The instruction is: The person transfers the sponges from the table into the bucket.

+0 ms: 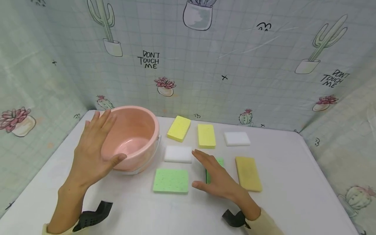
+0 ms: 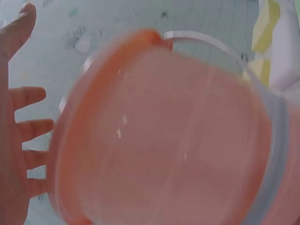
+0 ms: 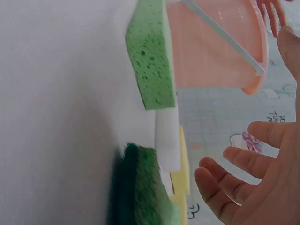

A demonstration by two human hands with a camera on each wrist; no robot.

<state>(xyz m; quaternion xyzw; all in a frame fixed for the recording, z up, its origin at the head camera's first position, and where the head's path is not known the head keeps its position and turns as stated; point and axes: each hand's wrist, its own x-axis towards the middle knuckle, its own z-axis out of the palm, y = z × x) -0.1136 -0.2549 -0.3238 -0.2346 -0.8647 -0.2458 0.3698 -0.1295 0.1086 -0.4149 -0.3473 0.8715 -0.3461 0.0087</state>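
Note:
A pink bucket [image 1: 133, 130] with a pale wire-like handle [image 2: 276, 140] stands at the left of the table, nothing visible inside it. My left hand [image 1: 92, 147] is spread with straight fingers over the bucket's left side; in the left wrist view its fingertips come near the rim, and contact cannot be told. My right hand [image 1: 218, 176] hovers with loosely bent fingers above a green sponge with a dark scouring side [image 3: 150, 187], holding nothing. Left of that hand lies a light green sponge [image 1: 171, 180], and behind it a white sponge [image 1: 178, 154].
Two yellow sponges [image 1: 179, 128] lie at the back beside the bucket. Another white sponge [image 1: 236, 138] is at the back right, with a darker yellow sponge [image 1: 248, 173] nearer the front. A cactus-print cloth [image 1: 199, 65] walls in the white table [image 1: 293, 182].

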